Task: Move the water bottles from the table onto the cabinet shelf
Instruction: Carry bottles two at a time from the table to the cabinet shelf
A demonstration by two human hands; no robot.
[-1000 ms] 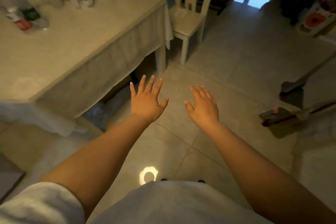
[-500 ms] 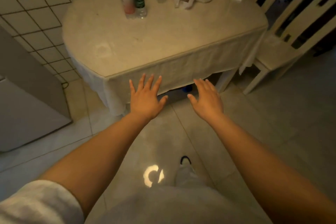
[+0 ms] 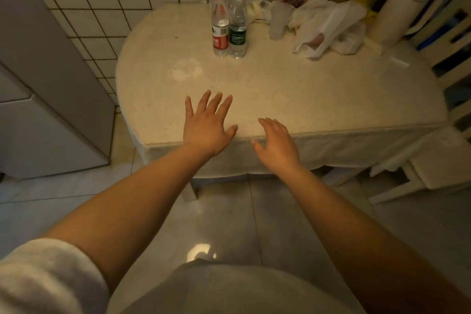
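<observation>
Bare tabletop (image 3: 280,89) before bottles (image 3: 229,30); cup (image 3: 279,20) seemingly just beside.

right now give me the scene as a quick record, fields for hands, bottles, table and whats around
left hand: open, fingers spread, over the near part of the table, holding nothing
right hand: open, at the table's near edge, holding nothing
red-label bottle: upright on the table, red cap, far side near the wall
green-label bottle: upright, right beside the red-label one
table: covered in a pale cloth, against the tiled wall
plastic bag: crumpled, right of the bottles
jug: pale, at the far right corner
chair: right of the table
task state: both bottles untouched
</observation>
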